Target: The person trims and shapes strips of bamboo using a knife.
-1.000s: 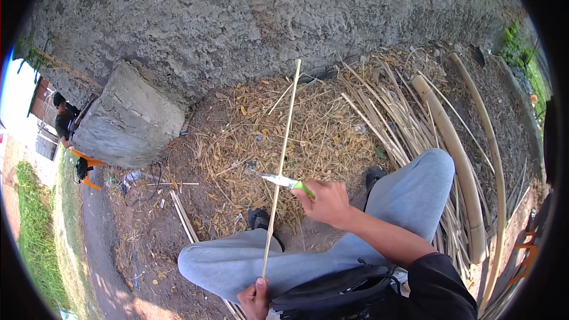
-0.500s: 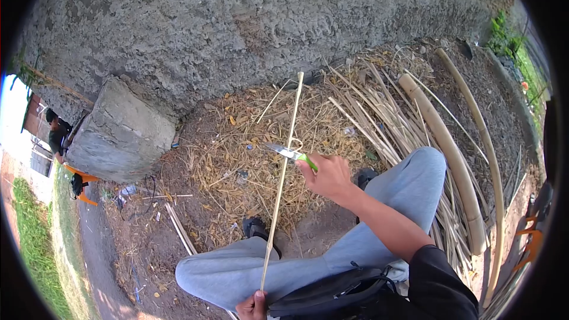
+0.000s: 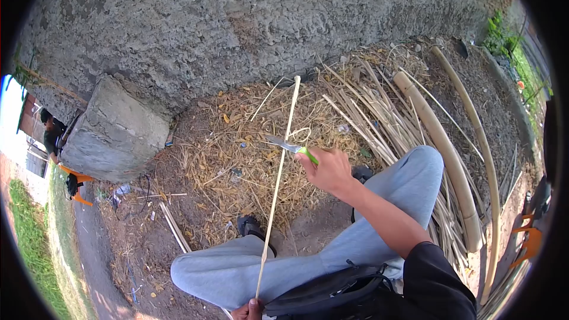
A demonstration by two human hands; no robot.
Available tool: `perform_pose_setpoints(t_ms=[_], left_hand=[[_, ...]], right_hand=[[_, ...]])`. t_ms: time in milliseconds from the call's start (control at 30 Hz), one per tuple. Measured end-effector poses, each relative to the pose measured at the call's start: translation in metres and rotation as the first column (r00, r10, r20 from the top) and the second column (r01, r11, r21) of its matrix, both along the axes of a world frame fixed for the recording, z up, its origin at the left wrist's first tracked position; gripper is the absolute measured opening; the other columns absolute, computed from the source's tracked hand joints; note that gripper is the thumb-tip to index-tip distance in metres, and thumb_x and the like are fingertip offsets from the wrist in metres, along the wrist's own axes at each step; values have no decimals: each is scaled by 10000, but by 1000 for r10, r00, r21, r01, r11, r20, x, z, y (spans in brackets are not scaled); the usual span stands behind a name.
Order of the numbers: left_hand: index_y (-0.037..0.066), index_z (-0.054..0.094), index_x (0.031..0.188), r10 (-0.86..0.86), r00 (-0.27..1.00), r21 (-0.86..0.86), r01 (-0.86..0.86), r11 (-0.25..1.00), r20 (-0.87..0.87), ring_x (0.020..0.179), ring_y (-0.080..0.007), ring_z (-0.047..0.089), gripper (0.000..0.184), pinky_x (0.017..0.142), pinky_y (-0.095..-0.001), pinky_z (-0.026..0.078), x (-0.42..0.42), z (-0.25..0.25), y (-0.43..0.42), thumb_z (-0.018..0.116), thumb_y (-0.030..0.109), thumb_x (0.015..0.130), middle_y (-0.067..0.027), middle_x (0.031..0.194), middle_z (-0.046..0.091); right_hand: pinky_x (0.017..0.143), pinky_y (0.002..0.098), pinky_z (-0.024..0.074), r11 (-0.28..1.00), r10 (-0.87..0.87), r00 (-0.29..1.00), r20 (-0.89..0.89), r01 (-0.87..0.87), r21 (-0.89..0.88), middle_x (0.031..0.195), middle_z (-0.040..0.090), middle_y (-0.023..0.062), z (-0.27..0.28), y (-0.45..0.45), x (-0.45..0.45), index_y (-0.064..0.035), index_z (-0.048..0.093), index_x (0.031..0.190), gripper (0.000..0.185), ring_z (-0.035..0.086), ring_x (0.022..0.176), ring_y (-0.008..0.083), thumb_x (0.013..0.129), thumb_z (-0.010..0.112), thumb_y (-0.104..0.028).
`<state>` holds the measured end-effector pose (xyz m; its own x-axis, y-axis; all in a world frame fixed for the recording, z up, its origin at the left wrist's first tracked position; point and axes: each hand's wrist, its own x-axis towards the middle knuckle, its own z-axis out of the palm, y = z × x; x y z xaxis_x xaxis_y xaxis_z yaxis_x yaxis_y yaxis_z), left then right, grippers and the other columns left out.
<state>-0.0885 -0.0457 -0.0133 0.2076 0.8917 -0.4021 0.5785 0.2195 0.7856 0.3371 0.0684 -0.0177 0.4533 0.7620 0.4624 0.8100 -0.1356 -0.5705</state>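
My right hand (image 3: 327, 170) is closed round the green handle of a knife (image 3: 283, 144). Its blade lies across a long, thin bamboo strip (image 3: 277, 186), and a thin curl of shaving (image 3: 303, 136) stands up beside the blade. At the bottom of the view my left hand (image 3: 248, 310) pinches the near end of the strip, partly cut off by the frame edge. The strip runs from there over my left leg, its far end pointing at the wall.
Split bamboo strips (image 3: 379, 124) lie heaped at the right, beside a thick bamboo pole (image 3: 441, 157) and a curved one (image 3: 474, 121). Shavings (image 3: 237, 172) cover the ground before my feet. A concrete block (image 3: 115, 136) stands left against the rough wall (image 3: 207, 29); a person (image 3: 54, 133) is behind it.
The curl of shaving beside the blade has grown longer. My left hand and the near end of the strip sit slightly lower in view; the knife is still on the strip.
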Motion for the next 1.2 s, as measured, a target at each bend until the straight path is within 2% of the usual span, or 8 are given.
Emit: perform_pose_setpoints(t_ms=[100, 167, 300, 400, 600, 733, 1000, 1200], left_hand=[[43, 515, 627, -43, 998, 49, 45, 998, -36, 548, -71, 342, 523, 490, -295, 267, 1, 13, -7, 515, 406, 1003, 47, 555, 396], [45, 487, 606, -91, 993, 95, 97, 991, -74, 540, -74, 328, 527, 484, -307, 256, 0, 21, -8, 525, 396, 997, 44, 540, 373], [23, 464, 580, -100, 990, 172, 115, 978, -96, 520, -94, 326, 536, 472, -345, 261, -14, 22, -9, 555, 378, 971, 24, 504, 348], [1, 667, 724, -42, 979, 145, 72, 987, -200, 565, -91, 440, 464, 514, -315, 372, -16, 11, -12, 558, 373, 978, -1, 554, 502], [-9, 707, 813, -20, 990, 88, 33, 996, -139, 596, -94, 480, 463, 553, -304, 406, -17, -4, -8, 551, 391, 985, 4, 602, 543], [-3, 711, 817, -55, 980, 76, 70, 995, -190, 584, -93, 474, 441, 546, -300, 403, -15, 5, -8, 545, 367, 990, -1, 594, 538], [-3, 605, 722, -122, 984, 155, 142, 978, -130, 572, -97, 411, 442, 520, -327, 359, -19, 0, -11, 545, 341, 993, 3, 561, 452], [7, 592, 699, -143, 978, 125, 162, 979, -149, 566, -96, 391, 460, 508, -324, 340, -22, -7, -6, 535, 349, 1002, 12, 562, 435]], right_hand=[[364, 401, 404, 999, 42, 999, 14, -43, 25, 464, 541, 97, -19, -1, 6, -68, 641, 705, 370, 537, 365, 269, 946, 594, -344], [399, 411, 417, 960, -243, 954, -178, 211, -183, 460, 528, 97, -22, 11, 35, -63, 654, 723, 381, 517, 362, 267, 953, 584, -359], [417, 421, 411, 934, -320, 942, -104, 295, -201, 446, 505, 95, -11, 14, 64, -52, 660, 727, 406, 490, 353, 264, 961, 573, -373], [394, 417, 378, 981, -155, 979, -135, 135, -141, 436, 486, 94, -8, 8, 37, -46, 662, 716, 436, 478, 357, 260, 959, 575, -397], [407, 410, 438, 953, 260, 959, -115, -274, -131, 500, 565, 75, 0, -32, -49, -86, 703, 830, 304, 569, 414, 281, 930, 619, -361], [413, 417, 450, 952, 292, 955, -43, -295, -78, 512, 575, 79, -5, -37, -60, -93, 695, 819, 308, 588, 434, 287, 925, 623, -373], [418, 419, 447, 957, -125, 981, -151, 79, -280, 464, 534, 113, -8, -5, 30, -49, 664, 721, 390, 560, 413, 306, 938, 597, -365], [429, 421, 440, 980, -133, 988, -80, 119, -158, 471, 536, 101, -27, 5, 38, -50, 658, 703, 420, 535, 392, 280, 951, 574, -378]])
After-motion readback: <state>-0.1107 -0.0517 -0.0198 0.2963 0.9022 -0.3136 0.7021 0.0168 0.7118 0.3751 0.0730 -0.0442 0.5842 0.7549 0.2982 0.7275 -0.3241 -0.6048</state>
